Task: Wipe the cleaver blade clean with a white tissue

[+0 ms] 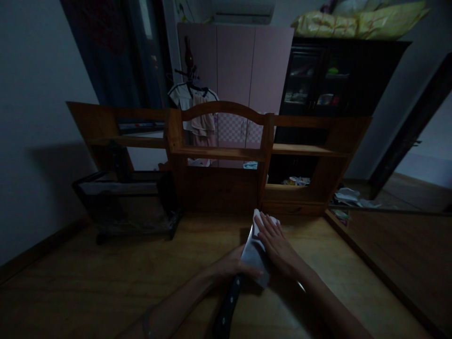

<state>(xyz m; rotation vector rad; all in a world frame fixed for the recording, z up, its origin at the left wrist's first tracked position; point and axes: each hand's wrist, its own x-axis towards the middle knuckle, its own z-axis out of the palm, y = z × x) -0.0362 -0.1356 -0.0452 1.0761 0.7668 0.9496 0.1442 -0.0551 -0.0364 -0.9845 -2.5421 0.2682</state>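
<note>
A cleaver-like knife lies tilted between my hands, its black riveted handle (228,306) pointing down toward me. Its broad pale blade (253,258) reaches up and away above the wooden desk. My left hand (240,263) is closed around the blade's base just above the handle, thumb across the near face. Folded white paper or tissue (257,221) covers the far part of the blade. My right hand (273,240) presses this white sheet against the blade, fingers extended over it; its thumb is hidden. Dim light blurs where sheet and blade meet.
A wooden desk (141,273) bears a shelf unit (221,153) along its back edge. At left stands a dark-framed monitor-like object (129,202). A raised wooden rim (367,254) borders the desk's right side. Behind are pink cupboards (235,66) and a dark cabinet (360,80).
</note>
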